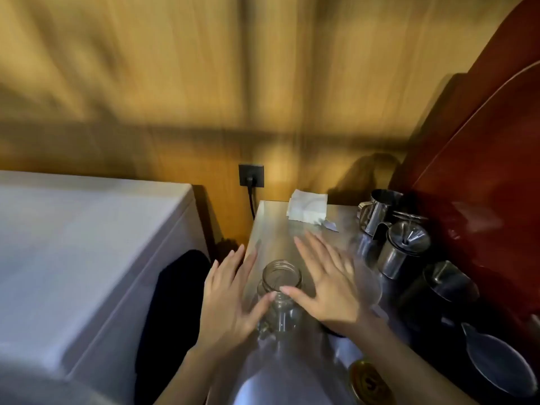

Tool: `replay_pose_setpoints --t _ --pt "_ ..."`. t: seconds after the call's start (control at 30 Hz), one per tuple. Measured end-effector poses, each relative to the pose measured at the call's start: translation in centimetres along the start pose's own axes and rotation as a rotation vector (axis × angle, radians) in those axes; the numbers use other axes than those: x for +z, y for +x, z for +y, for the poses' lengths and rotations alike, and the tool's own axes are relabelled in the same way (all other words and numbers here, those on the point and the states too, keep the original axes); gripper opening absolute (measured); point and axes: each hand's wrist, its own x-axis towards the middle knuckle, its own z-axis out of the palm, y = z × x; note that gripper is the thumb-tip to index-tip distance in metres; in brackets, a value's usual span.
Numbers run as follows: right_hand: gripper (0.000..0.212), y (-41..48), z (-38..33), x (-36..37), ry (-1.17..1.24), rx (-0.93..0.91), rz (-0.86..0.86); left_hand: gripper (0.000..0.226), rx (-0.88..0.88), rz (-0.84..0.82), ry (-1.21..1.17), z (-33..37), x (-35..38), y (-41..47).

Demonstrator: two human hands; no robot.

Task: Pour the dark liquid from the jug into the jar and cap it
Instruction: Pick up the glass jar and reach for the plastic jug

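Jar [282, 283] between hands, steel cups [391, 255] beside.

left hand [230, 299] spread flat, right hand [327, 285] spread flat

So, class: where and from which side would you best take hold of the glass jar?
Grip the jar round its body below the threaded neck, from the side, leaving the open mouth clear. It stands upright between the open left hand and right hand.

free: tabletop [271, 229] middle toward far edge | blocked: metal cups [391, 244] crowd right edge | napkin [308, 209] at far edge
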Motion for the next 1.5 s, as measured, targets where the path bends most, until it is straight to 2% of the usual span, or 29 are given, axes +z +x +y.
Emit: replay_pose_setpoints --t 0.2,0.33,0.43,0.53,0.7,0.83,1.07,1.2,1.33,1.5 --pt "0.08 -0.3 0.5 1.8 -0.002 -0.045 -0.132 0.085 -0.071 -0.187 -0.089 -0.4 1.9 -1.1" --pt "0.068 -0.5 0.5 1.7 0.013 -0.086 -0.154 0.062 -0.158 -0.307 -0.19 -0.5 2.2 -1.3" --pt "0.067 -0.6 0.6 1.6 0.059 -0.06 -0.183 0.054 -0.141 -0.3 -0.317 -0.3 1.9 -1.0" --pt "0.069 -0.6 0.5 1.6 0.069 -0.05 -0.188 0.06 -0.203 -0.313 -0.55 -0.2 1.6 -0.5" --pt "0.073 -1.1 0.0 1.7 0.096 -0.028 -0.181 0.065 -0.278 -0.3 -0.726 -0.4 1.4 0.1" --pt "0.074 -1.5 -0.4 1.9 0.128 -0.018 -0.125 0.058 -0.292 -0.296 -0.787 -0.3 1.2 0.4" --pt "0.081 -2.0 -0.2 1.3 0.067 -0.034 -0.134 0.063 -0.291 -0.277 -0.789 -0.8 1.6 0.4" --pt "0.071 -2.6 1.1 -0.3 0.128 0.076 -0.021 0.054 -0.266 -0.282 -0.799 -1.4 1.9 0.2" --pt "0.085 -4.7 3.0 -1.5 0.055 0.259 0.074 0.046 -0.27 -0.26 -0.787 -2.1 2.0 -0.2" --pt "0.098 -7.6 4.6 -1.3 0.263 0.527 0.038 0.045 -0.307 -0.24 -0.722 -2.5 2.5 -0.6"
